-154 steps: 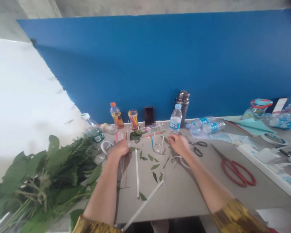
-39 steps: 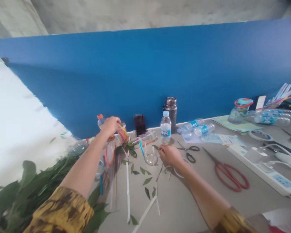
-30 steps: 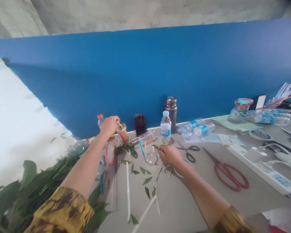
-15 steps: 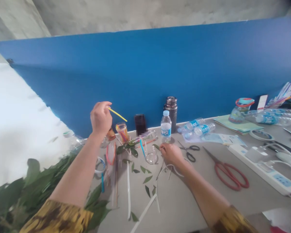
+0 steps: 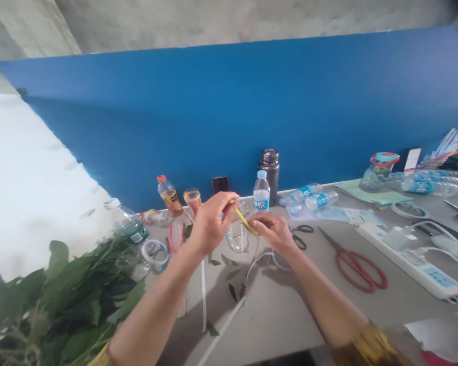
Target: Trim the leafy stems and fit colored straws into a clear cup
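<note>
My left hand point(image 5: 216, 218) is closed, pinching the upper end of a yellow drinking straw point(image 5: 244, 219). The straw slants down to the right, its lower end at the fingertips of my right hand point(image 5: 273, 233). That hand is closed too, pinching a thin stem-like strand point(image 5: 256, 249) that hangs below the straw's end. Whether the strand goes into the straw is too small to tell. Just behind the hands lies a clear cut plastic cup point(image 5: 236, 239). A white strip point(image 5: 252, 267) curves over the table under my right hand.
A labelled water bottle point(image 5: 261, 193) and a dark thermos point(image 5: 272, 170) stand behind the hands. Red-handled scissors point(image 5: 361, 272) and a power strip point(image 5: 416, 267) lie right. Leafy branches point(image 5: 72, 300), a tape roll point(image 5: 154, 253) and an orange-capped bottle point(image 5: 170, 195) are on the left.
My left hand has come down and right with the yellow straw, bringing it to my right hand. My right hand has risen slightly and stays closed.
</note>
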`<state>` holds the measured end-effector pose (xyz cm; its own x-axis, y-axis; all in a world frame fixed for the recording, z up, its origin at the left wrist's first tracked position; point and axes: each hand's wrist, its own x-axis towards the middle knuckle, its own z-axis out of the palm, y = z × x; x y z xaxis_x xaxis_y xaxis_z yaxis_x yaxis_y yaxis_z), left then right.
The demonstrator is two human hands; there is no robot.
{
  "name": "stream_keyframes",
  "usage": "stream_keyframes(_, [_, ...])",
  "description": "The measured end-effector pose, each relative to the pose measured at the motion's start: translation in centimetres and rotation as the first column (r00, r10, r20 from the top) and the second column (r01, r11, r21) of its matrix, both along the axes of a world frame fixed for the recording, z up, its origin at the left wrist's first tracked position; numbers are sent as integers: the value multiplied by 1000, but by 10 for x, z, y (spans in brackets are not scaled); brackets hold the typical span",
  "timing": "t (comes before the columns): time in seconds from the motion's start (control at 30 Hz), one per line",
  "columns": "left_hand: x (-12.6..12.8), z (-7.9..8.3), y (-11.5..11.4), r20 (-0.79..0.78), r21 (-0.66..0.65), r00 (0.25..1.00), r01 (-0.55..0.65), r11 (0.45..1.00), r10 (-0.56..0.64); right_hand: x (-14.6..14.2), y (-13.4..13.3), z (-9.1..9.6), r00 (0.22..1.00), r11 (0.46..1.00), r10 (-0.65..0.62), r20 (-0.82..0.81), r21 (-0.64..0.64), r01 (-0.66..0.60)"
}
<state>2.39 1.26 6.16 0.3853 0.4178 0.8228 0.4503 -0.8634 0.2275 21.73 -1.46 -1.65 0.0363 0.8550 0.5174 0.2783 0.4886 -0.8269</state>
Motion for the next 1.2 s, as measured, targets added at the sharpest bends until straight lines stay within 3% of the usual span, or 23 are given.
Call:
stream_keyframes(0.17, [15,-9,-8,-32,-37,999,22,999,-23,0,1,2,997,999,45,57,16,-46])
stream_keyframes(0.3, [-3,-11,-16,157,-238,975,-120,964,160,10,18,-12,990,988,-123,65,-87,129])
stream_keyframes(0.37, [-19,-22,-15,136,-404,956,-185,896,259,16,26,-20,964,958,-212,159,-161,237])
stream_keyframes(0.43, [-32,-41,-8,84,-547,938,-237,803,335,18,31,-26,942,942,-210,260,-206,266])
stream_keyframes(0.53, [-40,-77,3,-57,-725,941,-269,633,335,16,33,-33,911,946,-173,375,-195,259])
stream_keyframes(0.6, [-37,-98,7,-97,-775,949,-262,575,301,14,33,-34,891,950,-172,421,-167,263])
stream_keyframes(0.77, [-25,-124,8,-25,-759,982,-140,635,187,13,31,-31,897,961,-116,426,-179,209])
stream_keyframes(0.9, [-20,-138,18,-72,-719,976,-194,667,206,13,30,-33,910,969,-59,411,-194,151])
stream_keyframes(1.03, [-14,-154,29,-47,-654,978,-183,734,203,9,32,-39,927,974,-32,374,-195,112])
stream_keyframes(1.2, [-9,-161,28,60,-615,984,-95,783,166,7,33,-42,932,969,-15,362,-223,102])
